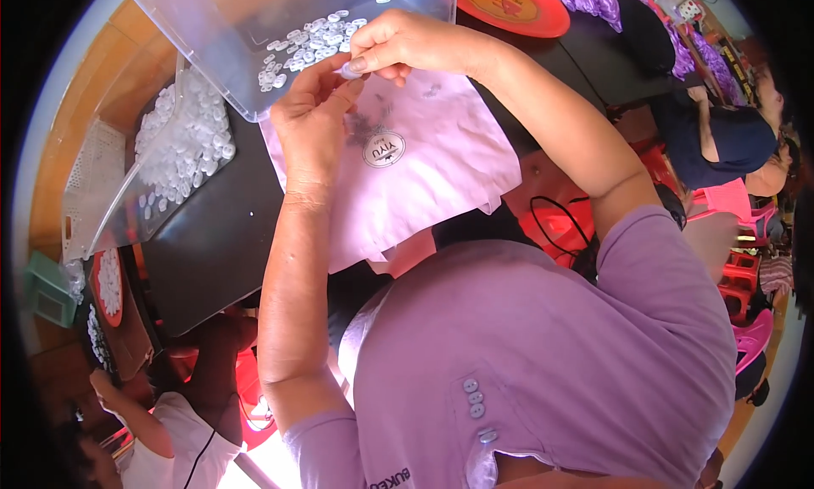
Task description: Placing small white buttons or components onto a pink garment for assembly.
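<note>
My left hand point(312, 116) and my right hand point(394, 47) meet above the near edge of a clear plastic bin point(242, 99). Between their fingertips is a small pale, shiny piece point(346, 71); its exact kind is too small to tell. Both hands are closed in a pinch on it. Behind them, small white oval pieces point(318, 40) with dark marks lie loose on the bin's floor. A pink cloth bag point(407, 175) with a round printed badge is spread under my wrists, reaching over the table's near edge.
Left of the bin, many whitish pieces point(186, 137) fill a clear container on the black table point(220, 243). A red round tray point(543, 14) stands at the back right, beside purple shiny material point(585, 2). Other people sit at lower left and far right.
</note>
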Available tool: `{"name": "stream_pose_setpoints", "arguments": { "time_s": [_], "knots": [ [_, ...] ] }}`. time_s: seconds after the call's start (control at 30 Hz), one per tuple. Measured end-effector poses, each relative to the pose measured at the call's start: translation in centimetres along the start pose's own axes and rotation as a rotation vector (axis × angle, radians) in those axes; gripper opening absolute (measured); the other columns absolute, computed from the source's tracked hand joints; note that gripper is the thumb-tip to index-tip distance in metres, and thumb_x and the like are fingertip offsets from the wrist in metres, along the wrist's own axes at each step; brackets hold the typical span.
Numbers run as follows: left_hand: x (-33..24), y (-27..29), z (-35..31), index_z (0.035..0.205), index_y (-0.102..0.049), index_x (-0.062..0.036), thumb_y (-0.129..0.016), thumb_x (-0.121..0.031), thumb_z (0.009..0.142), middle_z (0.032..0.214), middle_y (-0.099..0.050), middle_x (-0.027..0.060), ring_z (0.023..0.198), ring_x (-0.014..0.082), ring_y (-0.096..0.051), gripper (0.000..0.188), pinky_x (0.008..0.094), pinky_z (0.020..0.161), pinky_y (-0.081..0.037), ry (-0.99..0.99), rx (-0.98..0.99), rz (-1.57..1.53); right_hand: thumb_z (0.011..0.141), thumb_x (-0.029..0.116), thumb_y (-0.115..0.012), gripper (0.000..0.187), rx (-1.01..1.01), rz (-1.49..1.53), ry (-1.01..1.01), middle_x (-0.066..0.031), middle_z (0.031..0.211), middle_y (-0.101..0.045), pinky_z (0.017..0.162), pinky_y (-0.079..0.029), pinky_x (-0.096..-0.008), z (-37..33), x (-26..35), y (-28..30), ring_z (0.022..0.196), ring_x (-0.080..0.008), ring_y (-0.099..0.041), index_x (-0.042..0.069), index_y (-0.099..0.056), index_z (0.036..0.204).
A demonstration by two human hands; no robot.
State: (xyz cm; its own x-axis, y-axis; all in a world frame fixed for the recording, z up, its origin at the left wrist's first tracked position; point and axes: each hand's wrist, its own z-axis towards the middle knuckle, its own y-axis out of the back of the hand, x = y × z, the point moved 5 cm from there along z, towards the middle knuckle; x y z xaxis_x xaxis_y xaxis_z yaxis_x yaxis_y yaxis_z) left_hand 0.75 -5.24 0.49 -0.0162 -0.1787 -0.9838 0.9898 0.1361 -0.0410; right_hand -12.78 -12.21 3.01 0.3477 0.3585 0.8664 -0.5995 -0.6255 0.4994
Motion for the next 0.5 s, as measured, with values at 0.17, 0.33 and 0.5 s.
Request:
{"name": "stream_pose_setpoints", "arguments": {
  "time_s": [0.17, 0.33, 0.5],
  "knots": [
    [-0.2, 0.3, -0.2, 0.099, -0.065, 0.0027, -0.071, 0.003, 0.078, 0.078, -0.064, 0.0032, 0.063, 0.0079, -0.056, 0.021, 0.0203, 0.05, -0.04, -0.033, -0.059, -0.003, 0.089, 0.026, -0.062, 0.026, 0.022, 0.123, 0.014, 0.0018, 0.057, -0.05, 0.051, -0.038, -0.0225, 0.3, 0.0, -0.4, 0.052, -0.0067, -0.048, 0.005, -0.06, 0.073],
    [-0.7, -0.1, -0.5, 0.096, -0.065, 0.0029, -0.073, 0.001, 0.078, 0.076, -0.063, 0.0024, 0.061, 0.006, -0.053, 0.02, 0.0197, 0.049, -0.04, -0.103, -0.058, 0.074, 0.091, 0.027, -0.06, 0.028, 0.017, 0.323, 0.02, 0.0011, 0.057, -0.052, 0.051, -0.037, -0.0222, -0.2, -0.6, -0.7, 0.051, -0.008, -0.052, 0.005, -0.06, 0.073],
    [-1.0, 0.2, -1.1, 0.093, -0.064, 0.0022, -0.076, -0.003, 0.077, 0.078, -0.064, 0.0018, 0.067, 0.0066, -0.056, 0.021, 0.0213, 0.065, -0.048, -0.117, -0.09, 0.167, 0.091, 0.027, -0.059, 0.028, 0.051, 0.331, 0.039, 0.0005, 0.058, -0.053, 0.05, -0.037, -0.0214, -0.5, -0.3, -1.2, 0.051, -0.0079, -0.052, 0.004, -0.061, 0.077]
  ]
}}
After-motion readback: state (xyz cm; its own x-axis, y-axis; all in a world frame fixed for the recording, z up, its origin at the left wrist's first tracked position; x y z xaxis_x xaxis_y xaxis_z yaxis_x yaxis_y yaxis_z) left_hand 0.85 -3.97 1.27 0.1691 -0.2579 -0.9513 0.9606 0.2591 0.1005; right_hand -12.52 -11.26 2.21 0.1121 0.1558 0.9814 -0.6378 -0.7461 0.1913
